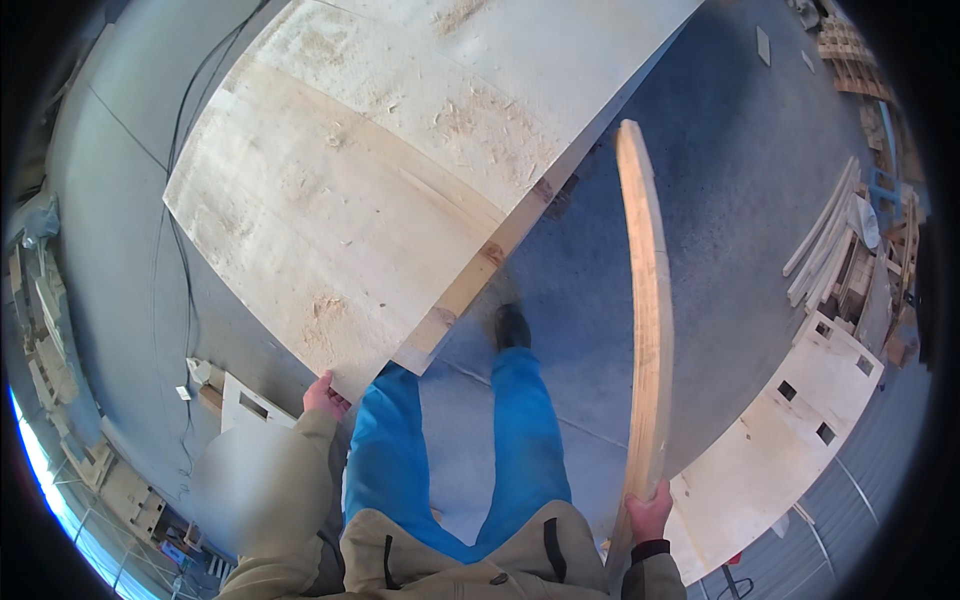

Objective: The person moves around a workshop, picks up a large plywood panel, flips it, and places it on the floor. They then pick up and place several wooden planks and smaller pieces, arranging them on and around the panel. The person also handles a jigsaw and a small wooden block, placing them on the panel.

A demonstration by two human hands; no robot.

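Observation:
My right hand (650, 512) grips a long wooden beam (648, 300) near its lower end. The beam points away from me to the right of the table, its far end apart from the tabletop. At the near corner of a large plywood tabletop (330, 210), my left hand (325, 398) has its fingers curled around the edge. Sawdust and shavings (325, 315) lie scattered over the plywood. Beneath its right edge shows a timber frame piece (465, 280).
A pale panel with square holes (770, 430) lies at the right. Stacked boards (825, 240) stand beyond it. Black cables (180, 220) run along the grey floor at the left, near a smaller holed panel (250, 402). More wood scraps (60, 350) line the far left.

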